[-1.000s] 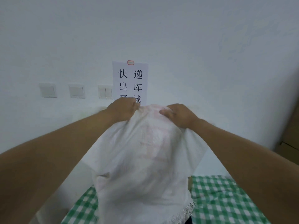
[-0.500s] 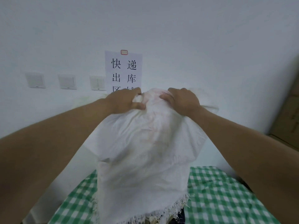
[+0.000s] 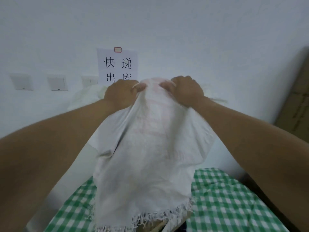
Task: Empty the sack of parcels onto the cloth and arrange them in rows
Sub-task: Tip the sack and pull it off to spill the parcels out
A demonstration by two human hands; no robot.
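A white woven sack (image 3: 147, 156) hangs upside down in front of me, its frayed open mouth at the bottom over a green-and-white checked cloth (image 3: 225, 203). My left hand (image 3: 119, 94) grips the sack's upper end on the left. My right hand (image 3: 185, 91) grips it on the right, close beside the left. Something tan and something dark show just under the frayed mouth; I cannot tell what they are. No parcel is plainly visible; the sack hides the cloth's middle.
A white wall stands close behind, with a paper sign (image 3: 117, 64) of printed characters and three light switches (image 3: 57, 83) to its left. Brown cardboard (image 3: 296, 101) leans at the right edge. The checked cloth spreads left and right below the sack.
Both hands have lifted the sack's closed end higher, then eased slightly; the frayed mouth has risen into view above the cloth, and the view has tilted down a little.
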